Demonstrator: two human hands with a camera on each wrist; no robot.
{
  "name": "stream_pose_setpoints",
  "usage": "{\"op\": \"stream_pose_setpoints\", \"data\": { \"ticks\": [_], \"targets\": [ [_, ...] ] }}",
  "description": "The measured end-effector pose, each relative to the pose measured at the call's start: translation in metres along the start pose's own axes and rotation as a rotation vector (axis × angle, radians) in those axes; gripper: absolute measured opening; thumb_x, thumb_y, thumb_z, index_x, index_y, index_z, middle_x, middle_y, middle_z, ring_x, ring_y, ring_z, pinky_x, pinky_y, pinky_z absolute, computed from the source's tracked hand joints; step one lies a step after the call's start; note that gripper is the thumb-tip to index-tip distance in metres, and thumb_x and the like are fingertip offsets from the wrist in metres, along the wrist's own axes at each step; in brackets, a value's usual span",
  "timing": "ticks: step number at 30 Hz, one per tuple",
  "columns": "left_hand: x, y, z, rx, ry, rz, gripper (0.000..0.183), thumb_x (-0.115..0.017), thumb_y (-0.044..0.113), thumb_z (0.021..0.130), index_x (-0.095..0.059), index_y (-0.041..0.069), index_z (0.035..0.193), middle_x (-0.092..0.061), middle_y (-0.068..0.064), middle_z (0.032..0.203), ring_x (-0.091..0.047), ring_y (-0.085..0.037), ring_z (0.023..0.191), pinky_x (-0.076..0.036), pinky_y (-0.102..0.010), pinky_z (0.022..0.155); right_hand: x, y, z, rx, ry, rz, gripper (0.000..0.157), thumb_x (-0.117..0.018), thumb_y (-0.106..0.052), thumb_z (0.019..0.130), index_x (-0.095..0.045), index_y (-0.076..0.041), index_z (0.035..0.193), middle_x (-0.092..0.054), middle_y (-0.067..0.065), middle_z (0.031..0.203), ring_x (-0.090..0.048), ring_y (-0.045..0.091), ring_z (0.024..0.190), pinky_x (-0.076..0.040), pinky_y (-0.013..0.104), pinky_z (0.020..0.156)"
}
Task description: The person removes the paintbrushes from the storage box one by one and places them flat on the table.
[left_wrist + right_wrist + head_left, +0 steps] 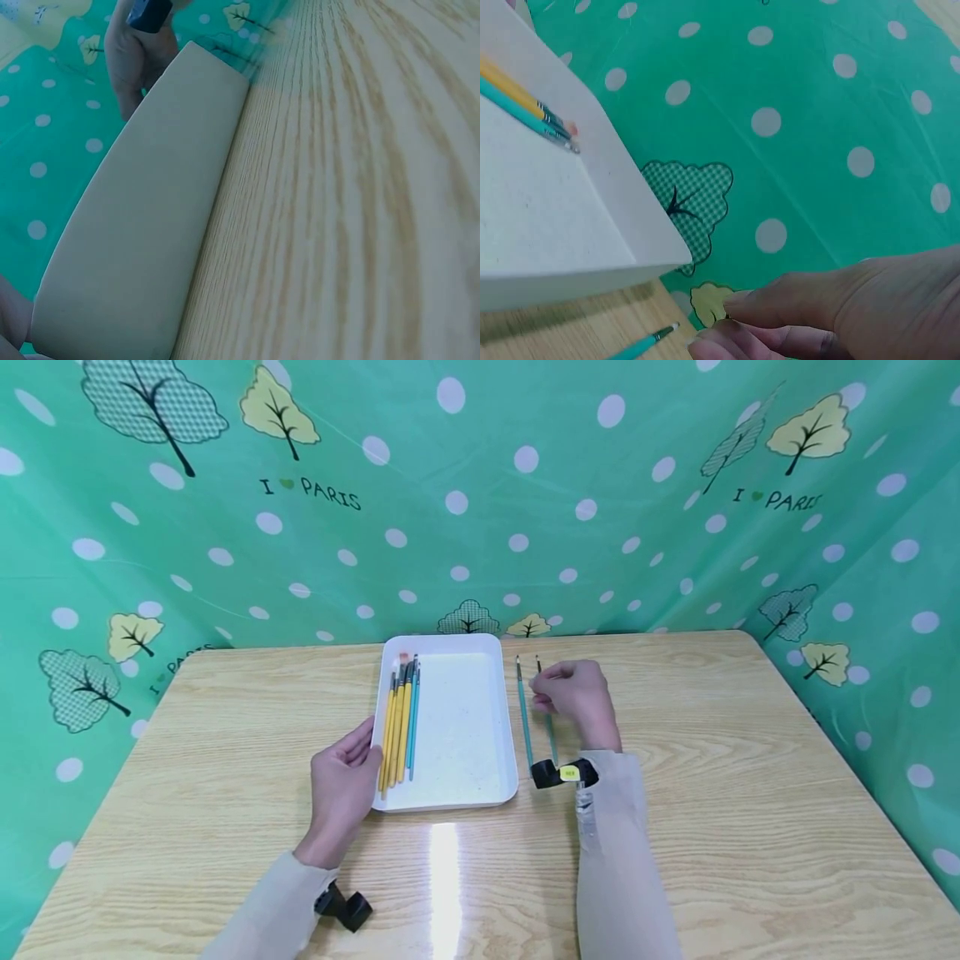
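Observation:
A white tray (465, 727) lies on the wooden table; its outer wall (142, 217) fills much of the left wrist view. My left hand (343, 781) grips the tray's left side, thumb at the rim. Along that side inside lie several yellow paintbrushes (392, 731) and teal paintbrushes (414, 718). Right of the tray, a teal paintbrush (523, 710) lies on the table. Over a second, dark-tipped teal paintbrush (551, 739) is my right hand (573, 693), thumb and fingertips together; whether they pinch this brush is hidden.
A green polka-dot cloth (495, 510) with printed trees hangs behind the table (720, 777). Dark wrist cameras sit on my left wrist (343, 906) and right wrist (564, 773). Wood surface extends to both sides of the tray.

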State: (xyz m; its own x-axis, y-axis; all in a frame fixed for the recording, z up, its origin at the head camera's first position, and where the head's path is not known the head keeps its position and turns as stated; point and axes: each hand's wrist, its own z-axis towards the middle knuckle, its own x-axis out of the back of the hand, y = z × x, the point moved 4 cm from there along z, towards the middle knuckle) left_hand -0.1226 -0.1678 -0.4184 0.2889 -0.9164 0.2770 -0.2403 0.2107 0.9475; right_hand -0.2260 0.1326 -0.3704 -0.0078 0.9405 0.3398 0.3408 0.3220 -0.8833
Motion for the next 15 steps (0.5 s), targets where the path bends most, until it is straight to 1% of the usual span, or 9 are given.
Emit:
{"op": "stream_pose_setpoints", "data": {
  "ticks": [2, 8, 15],
  "targets": [
    [0.0, 0.0, 0.0, -0.001, 0.001, 0.003, 0.046, -0.054, 0.006, 0.102, -0.053, 0.012, 0.147, -0.056, -0.013, 0.15, -0.059, -0.024, 0.134, -0.054, -0.021, 0.098, -0.003, -0.003, -0.001, 0.016, -0.013, 0.014, 0.019, -0.069, -0.009, 0.094, -0.071, 0.003, 0.11, -0.072, 0.02, 0.105, -0.076, 0.031, 0.092, -0.066, 0.041, 0.09],
    [0.0, 0.0, 0.0, -0.004, 0.002, 0.013, 0.045, -0.054, 0.006, 0.102, -0.053, 0.011, 0.147, -0.055, -0.014, 0.15, -0.058, -0.024, 0.135, -0.052, -0.022, 0.101, -0.013, -0.011, -0.005, 0.043, -0.038, 0.019, 0.019, -0.069, -0.009, 0.095, -0.071, 0.003, 0.11, -0.071, 0.017, 0.102, -0.073, 0.025, 0.086, -0.067, 0.039, 0.087],
    [0.0, 0.001, 0.0, -0.005, 0.008, 0.017, 0.045, -0.055, 0.006, 0.102, -0.053, 0.01, 0.147, -0.056, -0.013, 0.15, -0.058, -0.023, 0.135, -0.051, -0.022, 0.103, -0.024, -0.015, -0.008, 0.058, -0.076, 0.069, 0.022, -0.071, -0.007, 0.093, -0.07, 0.003, 0.112, -0.069, 0.019, 0.108, -0.075, 0.026, 0.088, -0.067, 0.038, 0.087]
  ]
}}
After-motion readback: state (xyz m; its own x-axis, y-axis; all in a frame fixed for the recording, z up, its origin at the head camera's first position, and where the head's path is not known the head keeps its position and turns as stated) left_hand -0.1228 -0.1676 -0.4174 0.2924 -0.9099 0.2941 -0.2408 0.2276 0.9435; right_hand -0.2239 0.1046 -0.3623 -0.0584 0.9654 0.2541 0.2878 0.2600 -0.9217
